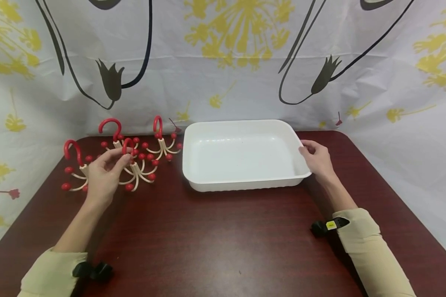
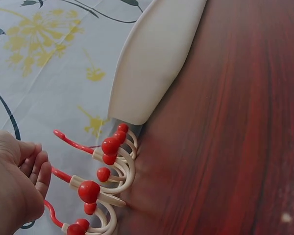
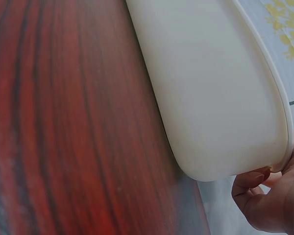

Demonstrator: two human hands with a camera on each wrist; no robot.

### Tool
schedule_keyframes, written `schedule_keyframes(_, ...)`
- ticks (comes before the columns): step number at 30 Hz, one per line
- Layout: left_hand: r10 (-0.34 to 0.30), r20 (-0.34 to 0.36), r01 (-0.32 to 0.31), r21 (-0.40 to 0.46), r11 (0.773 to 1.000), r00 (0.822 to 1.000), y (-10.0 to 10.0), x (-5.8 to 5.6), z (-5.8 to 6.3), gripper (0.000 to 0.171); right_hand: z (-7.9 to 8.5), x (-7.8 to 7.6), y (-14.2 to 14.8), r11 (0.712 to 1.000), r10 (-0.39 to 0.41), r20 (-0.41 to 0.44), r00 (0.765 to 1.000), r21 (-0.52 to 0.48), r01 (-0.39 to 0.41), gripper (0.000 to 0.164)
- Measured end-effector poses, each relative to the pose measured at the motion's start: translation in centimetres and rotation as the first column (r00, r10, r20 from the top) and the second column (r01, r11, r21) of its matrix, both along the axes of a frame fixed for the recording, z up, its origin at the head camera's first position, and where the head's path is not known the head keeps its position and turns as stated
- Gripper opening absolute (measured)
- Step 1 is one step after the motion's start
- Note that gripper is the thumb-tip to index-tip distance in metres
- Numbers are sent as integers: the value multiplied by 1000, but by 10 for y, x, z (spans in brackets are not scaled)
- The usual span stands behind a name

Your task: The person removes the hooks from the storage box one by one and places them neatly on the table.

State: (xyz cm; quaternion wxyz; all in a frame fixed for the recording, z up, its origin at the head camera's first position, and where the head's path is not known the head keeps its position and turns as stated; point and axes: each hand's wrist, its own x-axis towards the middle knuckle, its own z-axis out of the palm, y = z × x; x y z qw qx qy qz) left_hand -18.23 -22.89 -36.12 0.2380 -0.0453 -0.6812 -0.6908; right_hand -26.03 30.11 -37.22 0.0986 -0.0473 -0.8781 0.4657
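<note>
Several hook hangers stand on the left of the table, each with a red hook and curved cream arms tipped with red balls. My left hand (image 1: 105,173) pinches the red hook of the nearest hanger (image 1: 135,171); in the left wrist view its fingers cover the hook's end. Another hanger (image 1: 82,171) stands left of that hand, one (image 1: 117,142) behind it, and one (image 1: 161,144) beside the tray. On the right, my right hand (image 1: 317,161) grips the right rim of a white rectangular tray (image 1: 241,185), its curled fingers under the rim in the right wrist view.
The dark red wooden table (image 1: 215,239) has a rounded far edge. A white cloth (image 1: 223,95) with yellow and grey flower prints hangs behind and at both sides. Each sleeve cuff carries a black wrist camera, one of them (image 1: 93,271) on the left.
</note>
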Motion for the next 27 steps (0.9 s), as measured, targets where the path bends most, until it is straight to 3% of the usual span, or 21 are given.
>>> schedule_keyframes(10,-53,12,52,46,998,999,-1,2,-1,19,1,0,3,1000,2,6,1000,-10,-2,43)
schedule_keyframes(19,-47,33,46,26,999,998,-2,5,-5,21,1,0,5,999,15,15,1000,-33,-15,44)
schedule_keyframes(27,-90,32,89,38,995,995,-7,5,-6,23,1,-1,8,995,46,58,997,-91,-40,48)
